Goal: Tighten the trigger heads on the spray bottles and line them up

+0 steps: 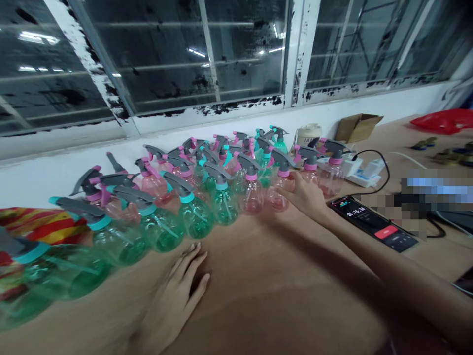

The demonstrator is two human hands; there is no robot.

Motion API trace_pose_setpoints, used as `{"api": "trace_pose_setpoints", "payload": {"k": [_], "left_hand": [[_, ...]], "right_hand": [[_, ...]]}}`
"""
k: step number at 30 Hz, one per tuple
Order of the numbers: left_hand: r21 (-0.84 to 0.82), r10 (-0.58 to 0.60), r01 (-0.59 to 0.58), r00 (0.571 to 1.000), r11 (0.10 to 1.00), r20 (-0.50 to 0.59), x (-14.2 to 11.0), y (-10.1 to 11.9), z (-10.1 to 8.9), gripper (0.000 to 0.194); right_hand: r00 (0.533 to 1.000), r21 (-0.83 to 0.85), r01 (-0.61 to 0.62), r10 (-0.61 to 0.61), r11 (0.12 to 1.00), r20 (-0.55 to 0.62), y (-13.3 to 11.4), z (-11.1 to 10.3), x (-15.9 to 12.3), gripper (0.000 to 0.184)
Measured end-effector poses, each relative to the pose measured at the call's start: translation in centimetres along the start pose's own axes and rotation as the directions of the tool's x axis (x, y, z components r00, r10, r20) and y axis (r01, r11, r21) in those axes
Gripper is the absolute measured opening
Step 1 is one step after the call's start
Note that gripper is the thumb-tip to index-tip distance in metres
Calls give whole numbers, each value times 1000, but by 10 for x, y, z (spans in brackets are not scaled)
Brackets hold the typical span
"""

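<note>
Several spray bottles stand in rows on the wooden table (258, 296) under the window, green ones with teal collars (195, 212) and pink ones with pink collars (252, 193), all with grey triggers. My left hand (177, 291) lies flat on the table, fingers stretched out, just in front of the green bottles and holding nothing. My right hand (305, 195) reaches forward and touches the side of a pink spray bottle (280, 190) at the right of the group; its fingers curve round the bottle's body.
A phone (373, 223) with a running timer lies right of my right arm. Behind it are a power strip with a black cable (364, 170), a cardboard box (356, 127), a white tub (308, 134) and a red bag (443, 121). Striped cloth (40, 224) lies at left.
</note>
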State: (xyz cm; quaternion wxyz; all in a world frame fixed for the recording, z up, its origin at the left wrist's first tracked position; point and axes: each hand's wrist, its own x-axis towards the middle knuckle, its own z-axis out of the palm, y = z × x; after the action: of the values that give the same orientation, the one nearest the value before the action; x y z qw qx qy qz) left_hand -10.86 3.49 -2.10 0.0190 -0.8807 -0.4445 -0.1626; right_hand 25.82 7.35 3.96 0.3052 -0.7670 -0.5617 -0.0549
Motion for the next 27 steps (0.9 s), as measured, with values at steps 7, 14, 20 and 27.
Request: {"api": "trace_pose_setpoints", "payload": {"k": [7, 14, 20, 27], "left_hand": [[-17, -4, 4, 1000, 1000, 3, 1, -2, 3, 40], [-8, 15, -15, 1000, 1000, 16, 4, 3, 0, 38], [-15, 52, -52, 999, 999, 16, 5, 9, -4, 37], [-55, 59, -58, 998, 997, 21, 2, 17, -8, 35]], "right_hand": [[995, -34, 85, -83, 996, 52, -4, -32, -58, 58], [939, 100, 336, -342, 937, 50, -45, -49, -128, 55], [890, 170, 444, -454, 880, 24, -89, -37, -156, 54], [878, 360, 455, -477, 815, -29, -106, -36, -154, 74]]}}
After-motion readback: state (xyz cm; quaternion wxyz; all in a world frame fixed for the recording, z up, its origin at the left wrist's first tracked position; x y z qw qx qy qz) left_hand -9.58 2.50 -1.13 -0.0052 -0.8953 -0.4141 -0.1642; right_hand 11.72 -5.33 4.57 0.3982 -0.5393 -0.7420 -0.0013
